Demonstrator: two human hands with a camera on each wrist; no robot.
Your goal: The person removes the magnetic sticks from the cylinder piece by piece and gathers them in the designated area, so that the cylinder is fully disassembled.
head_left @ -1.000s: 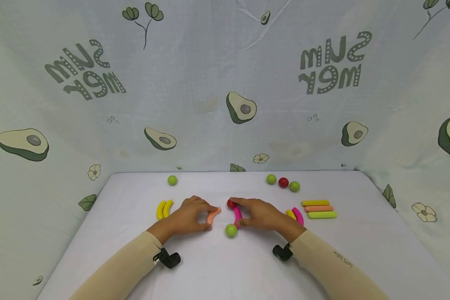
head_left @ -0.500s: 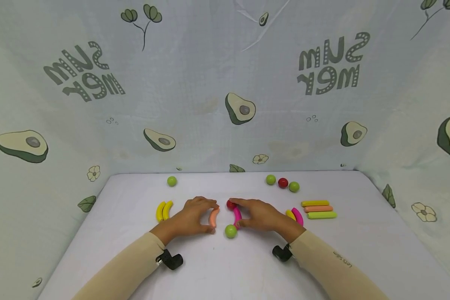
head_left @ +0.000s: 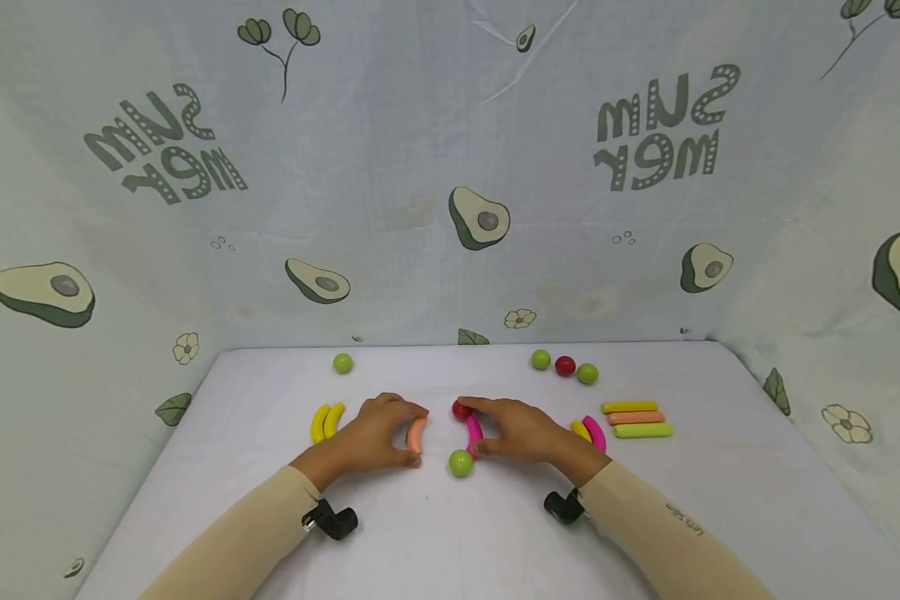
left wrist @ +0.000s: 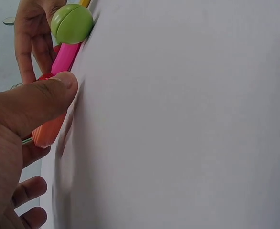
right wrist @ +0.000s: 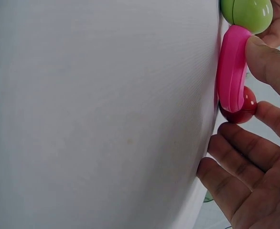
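My left hand (head_left: 380,431) pinches an orange curved stick (head_left: 416,435) by its two ends, thumb below and index finger above. In the left wrist view the thumb hides part of the orange stick (left wrist: 49,132). A short gap to the right, my right hand (head_left: 521,429) spans a pink curved stick (right wrist: 233,67) and a red ball (right wrist: 242,107). The thumb presses on the pink stick and the index fingertip touches the red ball. A green ball (head_left: 461,463) sits at the pink stick's near end, the red ball at its far end.
Two yellow curved sticks (head_left: 327,422) lie beyond my left forearm. Yellow and pink curved sticks (head_left: 595,433) lie by my right wrist. Yellow, orange and green straight sticks (head_left: 643,431) lie farther right. A green ball (head_left: 342,363) and several balls (head_left: 565,367) stand along the back.
My left hand first loosened around the orange stick, which turned more upright. It then closed on the stick's ends and moved left with it. My right hand stays in place.
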